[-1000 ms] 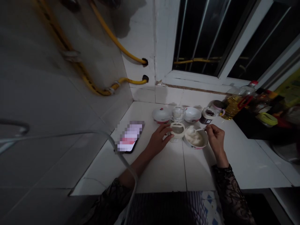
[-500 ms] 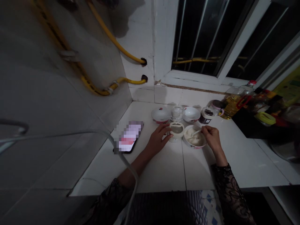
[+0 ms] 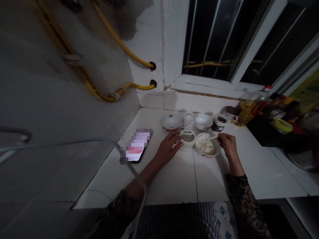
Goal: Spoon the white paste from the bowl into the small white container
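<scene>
My left hand (image 3: 167,148) is closed around the side of a small white strainer-like ring (image 3: 188,138) that sits on a glass. To its right stands a white bowl (image 3: 207,147) of white powder. My right hand (image 3: 228,144) pinches a white spoon (image 3: 211,138) whose tip carries a heap of powder above the bowl.
Behind stand two more white bowls (image 3: 170,122) (image 3: 203,121), a clear glass (image 3: 188,119), two dark jars (image 3: 219,122), and an oil bottle (image 3: 249,109). A phone (image 3: 136,146) lies at the left on the white counter (image 3: 174,179). Yellow hoses run along the wall.
My right hand dipped the spoon down into the bowl's powder, then lifted it with a fresh heap. My left hand stayed on the strainer.
</scene>
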Tool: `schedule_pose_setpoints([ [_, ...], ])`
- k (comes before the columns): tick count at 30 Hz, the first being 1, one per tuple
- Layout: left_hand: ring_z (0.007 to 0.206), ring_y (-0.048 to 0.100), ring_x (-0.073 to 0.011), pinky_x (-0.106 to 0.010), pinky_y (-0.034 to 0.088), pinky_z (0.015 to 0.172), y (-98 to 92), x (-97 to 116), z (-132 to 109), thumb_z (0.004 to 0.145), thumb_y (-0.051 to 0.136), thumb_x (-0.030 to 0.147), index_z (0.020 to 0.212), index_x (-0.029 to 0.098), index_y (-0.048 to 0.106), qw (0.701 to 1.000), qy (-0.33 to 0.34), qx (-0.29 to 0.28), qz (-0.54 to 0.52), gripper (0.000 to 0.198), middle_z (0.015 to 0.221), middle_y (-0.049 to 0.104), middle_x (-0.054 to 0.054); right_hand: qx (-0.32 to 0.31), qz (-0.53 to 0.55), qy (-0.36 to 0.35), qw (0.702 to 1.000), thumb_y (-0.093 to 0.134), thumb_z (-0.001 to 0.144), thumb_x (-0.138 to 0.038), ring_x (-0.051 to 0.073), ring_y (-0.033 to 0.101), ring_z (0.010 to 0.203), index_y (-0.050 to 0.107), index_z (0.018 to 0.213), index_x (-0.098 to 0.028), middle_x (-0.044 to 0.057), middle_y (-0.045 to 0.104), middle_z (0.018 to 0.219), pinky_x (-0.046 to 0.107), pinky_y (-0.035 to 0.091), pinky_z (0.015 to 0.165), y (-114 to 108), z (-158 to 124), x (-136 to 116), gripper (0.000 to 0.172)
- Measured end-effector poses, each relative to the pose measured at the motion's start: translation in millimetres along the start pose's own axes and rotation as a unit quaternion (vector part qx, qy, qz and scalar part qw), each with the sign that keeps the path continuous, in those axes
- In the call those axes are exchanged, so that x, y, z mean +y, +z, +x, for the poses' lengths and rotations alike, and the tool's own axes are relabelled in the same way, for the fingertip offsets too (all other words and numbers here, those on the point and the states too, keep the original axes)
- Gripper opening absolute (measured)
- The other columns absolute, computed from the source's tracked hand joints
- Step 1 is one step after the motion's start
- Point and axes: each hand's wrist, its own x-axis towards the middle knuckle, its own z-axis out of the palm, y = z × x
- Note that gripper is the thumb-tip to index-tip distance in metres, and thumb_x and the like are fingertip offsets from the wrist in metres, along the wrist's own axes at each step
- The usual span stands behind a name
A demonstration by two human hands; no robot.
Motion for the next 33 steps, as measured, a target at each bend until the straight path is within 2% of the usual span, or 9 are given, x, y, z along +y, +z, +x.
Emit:
schedule_pose_setpoints([
  [6, 0.111, 0.062, -0.0213, -0.032, 0.06, 0.077, 0.7, 0, 0, 0.093, 0.056, 0.029, 0.105, 0.021, 0.061, 1.0, -0.002, 0.0, -0.004, 0.016, 0.12, 0.059, -0.011, -0.002, 0.027, -0.023, 0.999, 0.059, 0.065, -0.05, 0.008, 0.029, 0.04, 0.053, 0.05, -0.02, -0.005, 0.04, 0.041, 0.024, 0.022, 0.041, 17, -10, -12, 0.035],
  [10, 0.11, 0.062, -0.0219, -0.033, 0.06, 0.077, 1.4, -1, -1, 0.092, 0.056, 0.029, 0.106, 0.021, 0.061, 1.0, -0.004, 0.004, -0.01, 0.016, 0.119, 0.06, -0.011, 0.007, -0.017, -0.15, 0.989, 0.051, 0.08, -0.058, 0.011, 0.035, 0.047, 0.051, 0.056, -0.021, -0.003, 0.042, 0.048, 0.025, 0.03, 0.046, 33, -26, -17, 0.044],
  [12, 0.109, 0.062, -0.0219, -0.032, 0.06, 0.077, 1.3, -1, -1, 0.093, 0.056, 0.03, 0.106, 0.021, 0.061, 1.0, -0.004, 0.003, -0.012, 0.016, 0.119, 0.06, -0.012, -0.008, -0.086, -0.253, 0.964, 0.044, 0.089, -0.055, 0.013, 0.045, 0.055, 0.054, 0.062, -0.02, 0.0, 0.05, 0.056, 0.026, 0.037, 0.053, 38, -34, -17, 0.045],
  [14, 0.108, 0.062, -0.0215, -0.032, 0.06, 0.076, 1.2, 0, -1, 0.093, 0.056, 0.03, 0.106, 0.021, 0.062, 1.0, -0.004, 0.001, -0.012, 0.017, 0.119, 0.06, -0.011, -0.069, -0.177, -0.356, 0.915, 0.041, 0.094, -0.05, 0.015, 0.052, 0.062, 0.059, 0.07, -0.02, 0.003, 0.058, 0.066, 0.026, 0.041, 0.06, 41, -39, -16, 0.042],
  [17, 0.106, 0.063, -0.0204, -0.031, 0.06, 0.076, 1.1, 0, 0, 0.093, 0.056, 0.03, 0.105, 0.021, 0.062, 1.0, 0.001, 0.007, -0.011, 0.017, 0.119, 0.06, -0.011, -0.134, -0.251, -0.438, 0.853, 0.039, 0.097, -0.042, 0.016, 0.056, 0.067, 0.064, 0.08, -0.02, 0.006, 0.063, 0.074, 0.027, 0.042, 0.064, 40, -42, -15, 0.037],
  [20, 0.106, 0.063, -0.0203, -0.03, 0.059, 0.076, 0.8, 1, 1, 0.092, 0.057, 0.028, 0.105, 0.02, 0.062, 1.0, 0.007, 0.007, -0.008, 0.016, 0.118, 0.06, -0.011, -0.078, -0.207, -0.42, 0.88, 0.039, 0.097, -0.041, 0.016, 0.055, 0.065, 0.061, 0.076, -0.02, 0.004, 0.059, 0.07, 0.027, 0.041, 0.064, 31, -39, -16, 0.038],
  [24, 0.11, 0.062, -0.0213, -0.031, 0.059, 0.076, 0.4, 1, 0, 0.092, 0.057, 0.027, 0.104, 0.02, 0.062, 1.0, -0.001, 0.004, -0.001, 0.015, 0.119, 0.06, -0.011, 0.013, -0.142, -0.323, 0.935, 0.044, 0.093, -0.049, 0.013, 0.047, 0.057, 0.055, 0.066, -0.019, -0.001, 0.051, 0.059, 0.026, 0.036, 0.057, 12, -27, -14, 0.042],
  [28, 0.109, 0.062, -0.0214, -0.031, 0.06, 0.076, 0.6, 1, 0, 0.093, 0.056, 0.029, 0.104, 0.021, 0.062, 1.0, 0.0, 0.004, -0.007, 0.015, 0.119, 0.06, -0.011, 0.017, -0.155, -0.249, 0.956, 0.046, 0.087, -0.056, 0.012, 0.043, 0.054, 0.056, 0.063, -0.018, -0.002, 0.048, 0.053, 0.025, 0.033, 0.054, -3, -13, -5, 0.046],
  [33, 0.109, 0.062, -0.0218, -0.032, 0.06, 0.076, 0.7, 0, -1, 0.092, 0.057, 0.029, 0.105, 0.021, 0.062, 1.0, -0.002, 0.003, -0.006, 0.016, 0.119, 0.06, -0.011, -0.012, -0.185, -0.237, 0.954, 0.045, 0.086, -0.054, 0.013, 0.045, 0.055, 0.057, 0.063, -0.018, 0.0, 0.054, 0.055, 0.026, 0.034, 0.055, -3, -9, 1, 0.044],
])
